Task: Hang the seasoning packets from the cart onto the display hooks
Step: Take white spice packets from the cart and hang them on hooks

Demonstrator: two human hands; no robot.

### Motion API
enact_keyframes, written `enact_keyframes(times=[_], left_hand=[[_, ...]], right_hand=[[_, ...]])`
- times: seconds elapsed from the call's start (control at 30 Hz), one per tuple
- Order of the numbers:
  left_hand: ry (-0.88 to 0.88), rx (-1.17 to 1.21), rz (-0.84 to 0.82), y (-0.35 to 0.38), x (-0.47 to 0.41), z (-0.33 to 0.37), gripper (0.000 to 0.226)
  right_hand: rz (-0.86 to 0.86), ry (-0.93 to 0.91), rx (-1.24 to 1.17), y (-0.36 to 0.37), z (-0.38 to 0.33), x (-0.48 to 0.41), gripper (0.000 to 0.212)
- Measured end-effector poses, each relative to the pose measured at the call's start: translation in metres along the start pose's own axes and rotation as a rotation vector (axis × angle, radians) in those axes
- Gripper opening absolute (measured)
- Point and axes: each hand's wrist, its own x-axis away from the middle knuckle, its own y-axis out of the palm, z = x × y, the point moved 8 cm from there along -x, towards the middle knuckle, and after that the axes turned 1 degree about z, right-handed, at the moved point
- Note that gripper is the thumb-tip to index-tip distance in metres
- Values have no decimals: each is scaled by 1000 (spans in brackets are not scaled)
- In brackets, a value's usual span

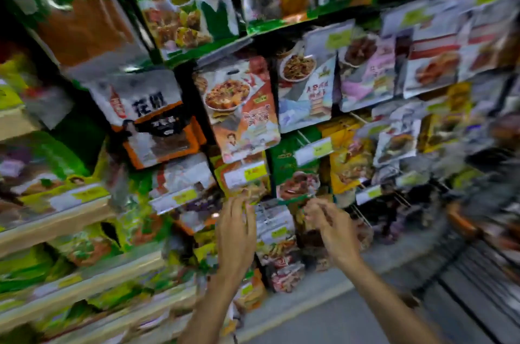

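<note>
Both hands are up at the hook wall, 6 o'clock of frame. Left hand (235,228): fingers stretched up along the left edge of the seasoning packet (274,219). Too blurred, so we can't tell if it pinches. Right hand (329,226) sits at 3 o'clock of the packet, fingers curled onto its top corner, gripping it.

Room is tight. A price tag (249,174) hangs just at 12 o'clock of the left fingertips, and hanging packets crowd 11 through 2. Bare display hooks (362,215) poke out near 3 o'clock of the right hand. Shelves (56,225) of green bags fill 9 o'clock, well apart. Open floor (365,301) lies at 5 o'clock beside the forearms. The dark grille (478,273) at 4 o'clock is too blurred for us to name.
</note>
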Motion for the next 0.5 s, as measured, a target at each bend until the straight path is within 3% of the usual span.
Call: enact_keyframes(times=[0.1, 0.23, 0.37, 0.5], left_hand=[[-176, 229, -215, 96, 37, 29, 24], [-285, 309, -449, 212, 83, 82, 24], [-267, 357, -613, 311, 122, 144, 20], [-188, 299, -757, 384, 145, 192, 34]], right_hand=[[145, 108, -11, -89, 63, 25, 21], [262, 263, 17, -205, 136, 61, 26], [419, 367, 93, -311, 188, 85, 27], [573, 528, 58, -387, 236, 110, 26]])
